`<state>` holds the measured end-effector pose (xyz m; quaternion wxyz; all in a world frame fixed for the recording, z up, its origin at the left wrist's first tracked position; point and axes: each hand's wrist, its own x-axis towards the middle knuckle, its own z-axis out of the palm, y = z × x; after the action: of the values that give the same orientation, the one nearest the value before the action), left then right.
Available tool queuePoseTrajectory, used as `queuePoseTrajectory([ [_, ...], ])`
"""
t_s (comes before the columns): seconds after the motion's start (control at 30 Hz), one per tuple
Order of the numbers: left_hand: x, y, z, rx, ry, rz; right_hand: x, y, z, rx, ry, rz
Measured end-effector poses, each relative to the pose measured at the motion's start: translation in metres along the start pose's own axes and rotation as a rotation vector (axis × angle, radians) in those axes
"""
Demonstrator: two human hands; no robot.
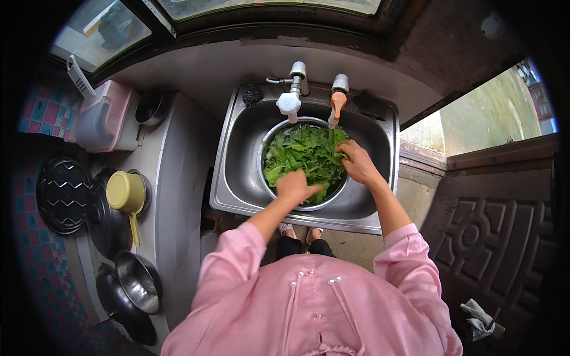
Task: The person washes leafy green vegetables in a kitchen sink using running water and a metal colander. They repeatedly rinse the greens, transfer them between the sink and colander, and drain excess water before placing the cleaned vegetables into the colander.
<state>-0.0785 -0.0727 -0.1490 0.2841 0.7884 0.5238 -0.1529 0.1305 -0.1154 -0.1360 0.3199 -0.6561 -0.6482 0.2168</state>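
Green leafy vegetables [307,144] fill a round metal basin [262,160] that sits in the stainless steel sink [240,164]. My left hand [295,188] presses into the near side of the leaves, thumb out to the right; its fingertips are hidden, so its hold is unclear. At the basin's right side, my right hand [359,163] has its fingers curled on some leaves. Above the basin are a tap with a white handle [289,103] and one with an orange lever [338,103]. The orange-levered spout reaches over the greens.
A dark scouring pad [252,95] lies on the sink's back left corner. The tiled counter at left carries a yellow dipper [122,190], a metal bowl [139,281], dark pan lids [109,218] and a plastic container [107,118]. A carved door [490,240] stands at right.
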Motion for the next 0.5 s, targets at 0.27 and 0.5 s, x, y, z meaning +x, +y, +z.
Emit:
queuePoseTrajectory([
  [0.27, 0.016, -0.017, 0.017, -0.448, 0.235, 0.154, -0.018, -0.01, 0.026, 0.678, -0.184, 0.703],
  [0.5, -0.001, -0.024, -0.027, -1.413, -0.15, 0.075, -0.014, -0.04, 0.045, 1.245, -0.276, 0.756],
])
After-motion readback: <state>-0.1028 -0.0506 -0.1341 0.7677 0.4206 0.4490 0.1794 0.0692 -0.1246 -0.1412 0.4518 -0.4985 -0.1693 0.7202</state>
